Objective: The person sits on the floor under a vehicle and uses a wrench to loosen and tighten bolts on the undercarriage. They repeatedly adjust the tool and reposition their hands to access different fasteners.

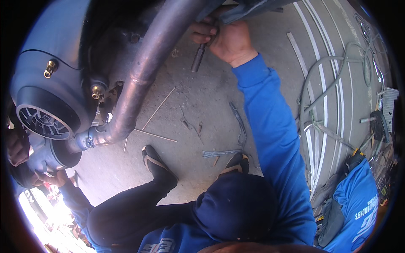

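A bent bare-metal exhaust pipe (141,76) runs down from the top to a grey muffler (44,154) at the far left. My left hand (52,178) is closed against the muffler's underside; its fingertips are partly hidden. Darker fingers (17,147) lie by the muffler at the left rim, and I cannot tell whose they are. At the top middle, my right hand (230,42) is raised with its fingers curled around a short dark metal rod with a round end (197,59). Dark parts above hide the rod's upper end.
A dark scooter engine cover with a round fan grille (44,120) and brass-coloured fittings (50,68) is at upper left. Thin rods (158,109) and metal strips (221,153) lie on the concrete near my shoes. On the right are long pale strips (325,92), looped cable (337,59) and blue cloth (354,206).
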The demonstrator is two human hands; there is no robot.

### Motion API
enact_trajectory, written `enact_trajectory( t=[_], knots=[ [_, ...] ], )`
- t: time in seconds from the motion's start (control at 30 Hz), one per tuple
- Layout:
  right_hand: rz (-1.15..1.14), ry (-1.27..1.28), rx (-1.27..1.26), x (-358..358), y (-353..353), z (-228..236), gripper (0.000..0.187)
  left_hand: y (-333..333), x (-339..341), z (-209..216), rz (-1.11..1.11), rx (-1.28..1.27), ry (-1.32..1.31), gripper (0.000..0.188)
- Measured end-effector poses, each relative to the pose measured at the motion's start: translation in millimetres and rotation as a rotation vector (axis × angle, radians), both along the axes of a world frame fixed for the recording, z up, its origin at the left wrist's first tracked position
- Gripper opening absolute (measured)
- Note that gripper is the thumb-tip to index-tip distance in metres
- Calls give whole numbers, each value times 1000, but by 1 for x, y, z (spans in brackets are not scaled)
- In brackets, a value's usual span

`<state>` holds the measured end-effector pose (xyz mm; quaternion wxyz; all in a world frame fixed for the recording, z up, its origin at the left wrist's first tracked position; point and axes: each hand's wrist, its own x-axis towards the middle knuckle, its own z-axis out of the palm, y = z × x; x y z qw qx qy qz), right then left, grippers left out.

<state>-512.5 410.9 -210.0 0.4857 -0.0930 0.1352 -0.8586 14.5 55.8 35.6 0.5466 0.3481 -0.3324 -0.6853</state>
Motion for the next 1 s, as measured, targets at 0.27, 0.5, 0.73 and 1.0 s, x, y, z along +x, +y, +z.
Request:
enact_trajectory(
  t=[0.27, 0.5, 0.73, 1.0],
  knots=[
    [-46, 163, -76, 6, -10, -15, 6, -3, 1, -3, -42, -1, -61, 72],
    [-303, 455, 142, 10, -11, -2, 9, 55, 3, -44, -237, 168, -204, 57],
    [-525, 944, 452, -2, -1, -17, 14, 220, -126, -116, -2025, -454, -1531, 56],
    [-439, 1008, 581, -4, 12, -7, 22, 313, -409, -205, -739, -758, -1181, 52]
  ],
)
